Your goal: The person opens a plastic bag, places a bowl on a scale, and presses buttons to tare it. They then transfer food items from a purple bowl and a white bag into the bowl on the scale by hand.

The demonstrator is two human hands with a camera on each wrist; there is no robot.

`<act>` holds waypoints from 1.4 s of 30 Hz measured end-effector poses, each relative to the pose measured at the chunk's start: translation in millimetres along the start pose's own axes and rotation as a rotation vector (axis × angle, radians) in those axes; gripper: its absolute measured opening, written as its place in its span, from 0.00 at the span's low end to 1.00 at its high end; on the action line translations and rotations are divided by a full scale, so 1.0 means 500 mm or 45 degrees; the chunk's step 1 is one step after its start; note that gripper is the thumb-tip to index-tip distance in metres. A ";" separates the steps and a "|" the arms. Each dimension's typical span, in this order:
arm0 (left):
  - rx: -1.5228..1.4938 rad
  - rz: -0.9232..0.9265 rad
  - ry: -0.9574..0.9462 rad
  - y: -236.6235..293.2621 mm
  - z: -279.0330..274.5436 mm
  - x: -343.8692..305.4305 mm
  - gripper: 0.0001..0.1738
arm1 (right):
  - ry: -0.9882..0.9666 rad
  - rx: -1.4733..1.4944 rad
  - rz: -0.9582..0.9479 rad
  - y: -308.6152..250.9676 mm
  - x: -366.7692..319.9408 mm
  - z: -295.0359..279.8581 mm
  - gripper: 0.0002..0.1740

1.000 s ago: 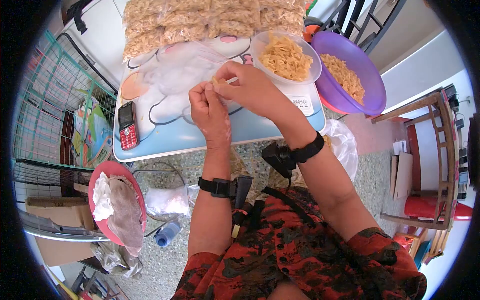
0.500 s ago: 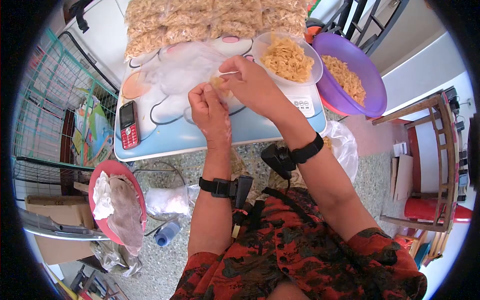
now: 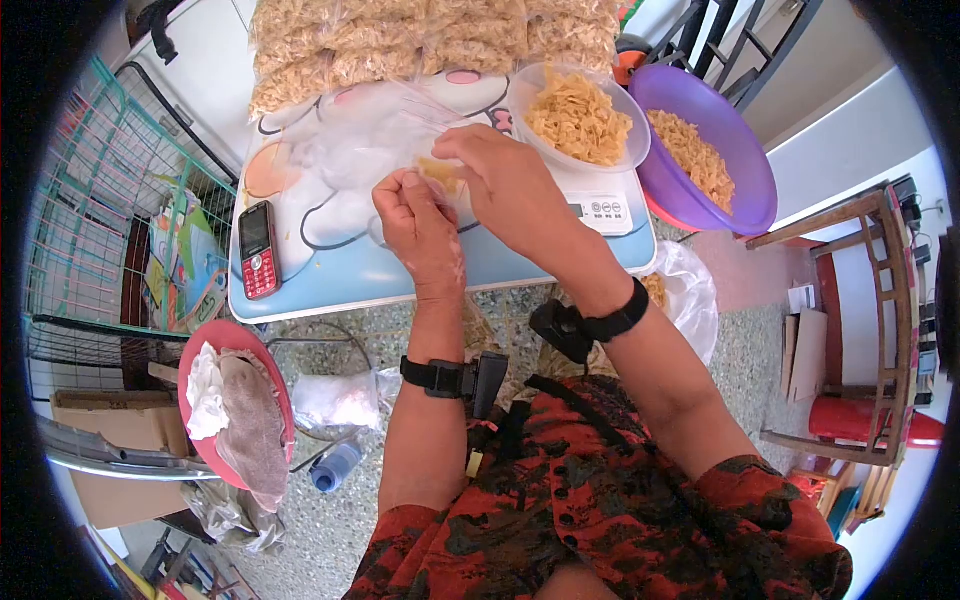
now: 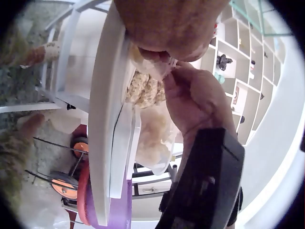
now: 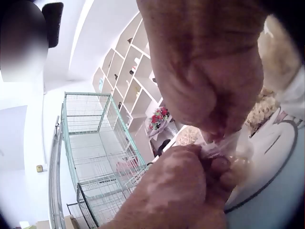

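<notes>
My left hand (image 3: pixel 415 225) pinches a small clear plastic bag (image 5: pixel 220 147) near the table's front edge. A few yellow, curled snack pieces (image 3: pixel 438 172) show inside it. Over the bag's upper edge, the right hand (image 3: pixel 510 185) bends down, its thumb and fingertips pinching the plastic in the left wrist view. Just beyond the hands lies a heap of thin clear bags (image 3: pixel 340 145). To the right, a translucent bowl (image 3: pixel 519 108) full of the same yellow pieces stands on a white scale (image 3: pixel 600 212).
Filled bags (image 3: pixel 390 45) are stacked along the table's back. A purple basin (image 3: pixel 755 185) with more pieces stands off the right edge. A red phone (image 3: pixel 258 262) lies at the table's left. A pink stool (image 3: pixel 196 372) with cloths on it stands lower left, beside a wire cage (image 3: pixel 100 220).
The right hand has parted slightly from the left hand's fingertips and shifted right and down. More of the bag with its yellow pieces now shows between the hands. The left hand stays nearly in place.
</notes>
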State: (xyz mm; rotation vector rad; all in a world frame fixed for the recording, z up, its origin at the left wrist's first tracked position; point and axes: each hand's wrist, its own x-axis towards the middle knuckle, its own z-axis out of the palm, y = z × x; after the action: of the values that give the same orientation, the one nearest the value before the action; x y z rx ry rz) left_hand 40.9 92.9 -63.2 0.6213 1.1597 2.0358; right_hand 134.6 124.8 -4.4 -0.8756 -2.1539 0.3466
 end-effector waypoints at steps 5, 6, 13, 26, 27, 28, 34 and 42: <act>0.040 0.049 -0.031 0.000 0.001 0.000 0.10 | -0.376 -0.299 -0.022 -0.007 -0.019 -0.027 0.14; 0.023 0.055 -0.051 -0.003 -0.002 0.001 0.10 | -0.425 -0.310 -0.023 -0.004 -0.018 -0.026 0.15; 0.064 0.058 -0.073 -0.015 -0.007 0.001 0.13 | -0.593 -0.327 0.162 0.009 -0.007 0.019 0.20; -0.047 0.096 -0.035 -0.030 0.001 0.009 0.10 | -0.310 -0.078 0.133 -0.022 -0.044 -0.020 0.17; -0.041 0.077 -0.054 -0.027 -0.003 0.008 0.10 | -0.291 -0.058 0.096 -0.023 -0.051 -0.029 0.17; -0.034 0.060 -0.074 -0.025 -0.006 0.007 0.10 | -0.272 -0.038 0.058 -0.023 -0.060 -0.039 0.18; -0.012 -0.065 -0.094 0.008 0.002 -0.009 0.10 | -0.168 0.188 0.143 -0.018 -0.107 -0.165 0.13; 0.046 -0.016 -0.054 -0.018 0.000 0.001 0.10 | 0.075 -0.222 0.315 0.086 -0.032 -0.316 0.13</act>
State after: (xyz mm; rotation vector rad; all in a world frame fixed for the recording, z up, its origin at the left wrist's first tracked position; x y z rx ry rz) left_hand 43.7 96.4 -71.1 0.6705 1.1751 1.9853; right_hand 280.0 139.5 70.8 -1.2412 -2.0471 0.2532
